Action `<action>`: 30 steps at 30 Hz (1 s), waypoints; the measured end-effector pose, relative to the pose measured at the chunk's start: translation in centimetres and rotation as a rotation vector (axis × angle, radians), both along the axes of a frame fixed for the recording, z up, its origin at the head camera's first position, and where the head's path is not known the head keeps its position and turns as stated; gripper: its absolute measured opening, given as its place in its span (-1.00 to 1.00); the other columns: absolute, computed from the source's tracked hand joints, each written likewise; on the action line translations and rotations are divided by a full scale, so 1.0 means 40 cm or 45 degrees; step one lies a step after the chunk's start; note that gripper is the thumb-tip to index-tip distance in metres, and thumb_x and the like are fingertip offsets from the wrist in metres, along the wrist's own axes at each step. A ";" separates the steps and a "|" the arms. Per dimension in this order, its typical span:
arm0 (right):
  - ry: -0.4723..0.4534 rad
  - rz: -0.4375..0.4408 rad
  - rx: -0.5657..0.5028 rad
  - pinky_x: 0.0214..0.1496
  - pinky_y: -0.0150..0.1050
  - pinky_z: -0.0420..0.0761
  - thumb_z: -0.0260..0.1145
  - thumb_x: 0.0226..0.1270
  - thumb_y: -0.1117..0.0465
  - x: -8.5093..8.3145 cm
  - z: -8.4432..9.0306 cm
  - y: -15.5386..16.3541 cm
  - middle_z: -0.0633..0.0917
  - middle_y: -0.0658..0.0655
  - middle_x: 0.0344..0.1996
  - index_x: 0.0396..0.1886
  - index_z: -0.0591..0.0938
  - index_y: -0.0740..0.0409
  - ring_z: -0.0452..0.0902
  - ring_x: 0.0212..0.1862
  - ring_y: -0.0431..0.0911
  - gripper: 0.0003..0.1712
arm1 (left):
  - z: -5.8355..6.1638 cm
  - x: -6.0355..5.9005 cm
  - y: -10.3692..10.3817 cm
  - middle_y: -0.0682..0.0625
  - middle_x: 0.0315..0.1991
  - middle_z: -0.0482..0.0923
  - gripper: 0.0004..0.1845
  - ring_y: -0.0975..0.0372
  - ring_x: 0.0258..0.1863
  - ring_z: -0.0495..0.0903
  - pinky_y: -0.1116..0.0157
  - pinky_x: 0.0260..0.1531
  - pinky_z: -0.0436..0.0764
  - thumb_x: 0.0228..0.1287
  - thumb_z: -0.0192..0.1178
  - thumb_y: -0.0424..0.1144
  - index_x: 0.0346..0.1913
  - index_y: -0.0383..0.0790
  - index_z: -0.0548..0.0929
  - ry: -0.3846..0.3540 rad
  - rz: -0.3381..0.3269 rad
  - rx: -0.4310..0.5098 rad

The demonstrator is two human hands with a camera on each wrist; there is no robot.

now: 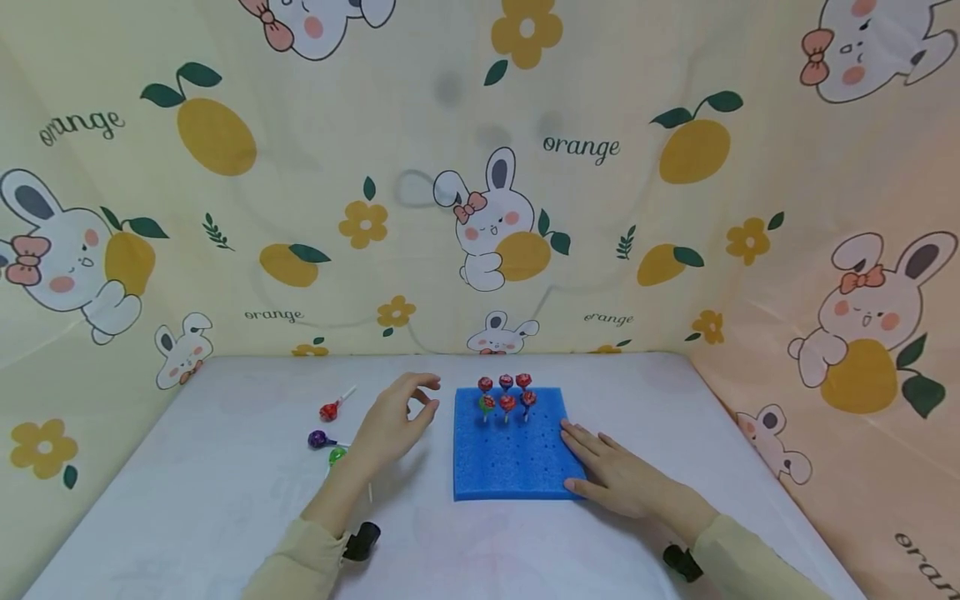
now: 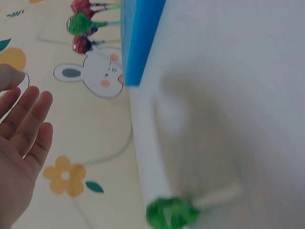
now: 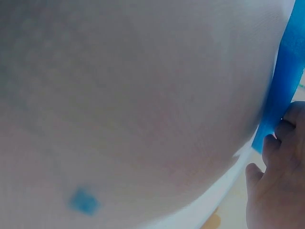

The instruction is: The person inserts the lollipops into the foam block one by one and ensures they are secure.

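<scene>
A blue foam block (image 1: 510, 467) lies on the white table, with several wrapped lollipops (image 1: 507, 403) standing upright in two rows near its far edge. To its left hovers my left hand (image 1: 393, 421), thumb and forefinger apart, holding nothing. My right hand (image 1: 618, 475) rests with extended fingers on the block's right edge; the right wrist view shows its fingers against the blue side. Left of the left hand lie a red lollipop (image 1: 328, 412), a purple lollipop (image 1: 317, 439) and a green lollipop (image 1: 337, 454), the last partly covered by the forearm.
A white stick (image 1: 370, 493) shows beside the left forearm; what it belongs to is hidden. Rows of small holes mark the foam's top. Behind the table (image 1: 225, 517) hangs a patterned cloth (image 1: 592, 250). A blurred blue patch (image 3: 85, 200) appears in the right wrist view.
</scene>
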State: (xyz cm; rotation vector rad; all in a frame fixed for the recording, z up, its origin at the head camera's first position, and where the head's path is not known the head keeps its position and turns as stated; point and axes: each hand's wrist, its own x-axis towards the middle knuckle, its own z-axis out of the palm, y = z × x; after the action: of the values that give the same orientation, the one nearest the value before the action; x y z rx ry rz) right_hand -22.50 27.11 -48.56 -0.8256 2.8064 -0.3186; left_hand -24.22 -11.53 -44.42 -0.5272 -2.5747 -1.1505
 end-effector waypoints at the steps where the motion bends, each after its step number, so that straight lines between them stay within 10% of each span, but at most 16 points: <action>1: -0.002 0.000 0.000 0.61 0.26 0.02 -0.01 0.51 -0.47 0.000 0.001 0.000 0.03 0.13 0.68 0.69 0.09 0.12 -0.04 0.66 0.14 0.05 | 0.001 0.002 -0.011 0.02 0.11 0.65 -0.58 0.20 -0.03 0.65 0.10 -0.04 0.68 0.45 0.32 -0.30 0.31 -0.14 0.57 0.005 0.004 -0.007; 17: 0.005 0.003 0.000 0.61 0.28 0.03 -0.02 0.50 -0.48 -0.001 -0.002 0.001 0.03 0.13 0.68 0.69 0.09 0.13 -0.04 0.66 0.15 0.06 | 0.016 0.025 -0.194 -0.03 0.10 0.66 -0.58 0.17 -0.11 0.64 0.16 -0.20 0.63 0.42 0.32 -0.35 0.29 -0.23 0.56 0.129 0.096 -0.139; 30: 0.006 0.011 -0.007 0.61 0.27 0.03 -0.02 0.52 -0.46 0.001 -0.001 0.001 0.03 0.14 0.68 0.68 0.09 0.15 -0.04 0.66 0.15 0.04 | 0.015 0.024 -0.327 -0.14 0.13 0.63 -0.57 0.07 -0.07 0.64 0.05 -0.11 0.66 0.45 0.29 -0.33 0.31 -0.29 0.54 0.024 0.195 -0.277</action>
State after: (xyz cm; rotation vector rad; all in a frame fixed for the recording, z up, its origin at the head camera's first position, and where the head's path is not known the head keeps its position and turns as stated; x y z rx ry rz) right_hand -22.46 27.16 -48.61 -0.8408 2.8065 -0.3234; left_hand -23.25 -24.61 -43.82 -0.3754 -2.6860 -0.8182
